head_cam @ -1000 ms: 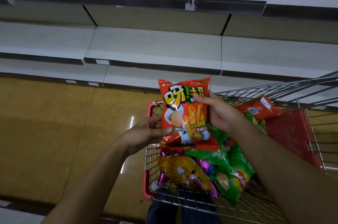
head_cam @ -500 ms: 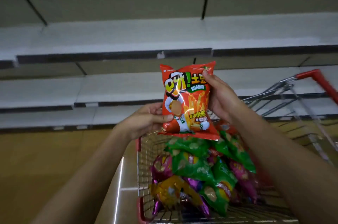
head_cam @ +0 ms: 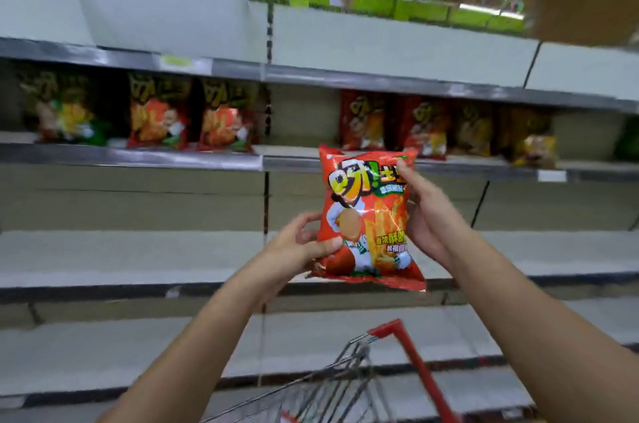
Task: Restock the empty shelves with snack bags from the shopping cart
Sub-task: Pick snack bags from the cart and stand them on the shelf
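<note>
I hold a red snack bag [head_cam: 366, 215] upright in front of the shelves, at the middle of the view. My left hand [head_cam: 297, 246] grips its lower left edge, thumb on the front. My right hand [head_cam: 427, 215] grips its right side, fingers reaching up to the top corner. Behind the bag's top runs a shelf [head_cam: 138, 156] with several snack bags [head_cam: 157, 118] standing on it, and a bare stretch between its two groups. The shopping cart [head_cam: 349, 384] shows only its wire rim and red corner at the bottom.
Bare shelves [head_cam: 121, 256] run below the stocked one, and another bare shelf [head_cam: 380, 42] lies above it. Further red and yellow bags [head_cam: 422, 128] stand to the right on the stocked shelf. The view is blurred from motion.
My head has tilted up from the cart to the shelves. Both hands lifted the red bag higher, away from the cart, whose bags have dropped out of view.
</note>
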A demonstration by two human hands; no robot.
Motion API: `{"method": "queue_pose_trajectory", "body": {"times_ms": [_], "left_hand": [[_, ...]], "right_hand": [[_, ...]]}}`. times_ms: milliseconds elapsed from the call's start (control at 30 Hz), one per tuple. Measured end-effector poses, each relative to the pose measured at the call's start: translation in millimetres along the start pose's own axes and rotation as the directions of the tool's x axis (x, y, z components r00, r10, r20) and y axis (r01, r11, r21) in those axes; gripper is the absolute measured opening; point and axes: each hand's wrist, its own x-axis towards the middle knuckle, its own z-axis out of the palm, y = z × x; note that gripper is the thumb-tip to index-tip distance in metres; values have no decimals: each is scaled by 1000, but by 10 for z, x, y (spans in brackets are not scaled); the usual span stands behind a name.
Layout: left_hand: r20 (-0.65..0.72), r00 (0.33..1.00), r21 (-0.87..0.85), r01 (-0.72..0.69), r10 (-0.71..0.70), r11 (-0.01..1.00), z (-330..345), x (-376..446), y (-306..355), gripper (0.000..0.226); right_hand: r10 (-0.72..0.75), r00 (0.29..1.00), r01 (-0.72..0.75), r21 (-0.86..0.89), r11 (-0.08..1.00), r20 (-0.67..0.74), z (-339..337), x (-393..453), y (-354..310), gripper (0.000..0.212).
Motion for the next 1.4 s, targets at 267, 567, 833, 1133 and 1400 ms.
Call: {"method": "queue_pose_trajectory", "body": {"times_ms": [267, 567, 833, 1133, 1400], "left_hand": [[-89, 996, 84, 0, 8, 997, 1237, 722, 94, 50], [-251, 966, 241, 5, 57, 970, 1166, 1437, 214, 51], [-388, 915, 231, -22, 113, 973, 954, 2109, 138, 46], [-588, 779, 275, -60, 217, 960, 758, 3171, 509, 51], [-632, 753, 343, 57, 185, 938, 560, 3842, 408, 55]], "right_hand": [[29, 999, -31, -71, 997, -30, -1246, 523, -595, 36], [31, 999, -31, -1, 1000, -33, -1300, 1276, -632, 45], [102, 994, -102, 13, 995, 33, -1081, 2241, -543, 48], [156, 979, -170, 97, 981, 135, -852, 3525, -697, 43], [151, 944, -171, 45, 984, 293, -702, 4155, -587, 24]]}}
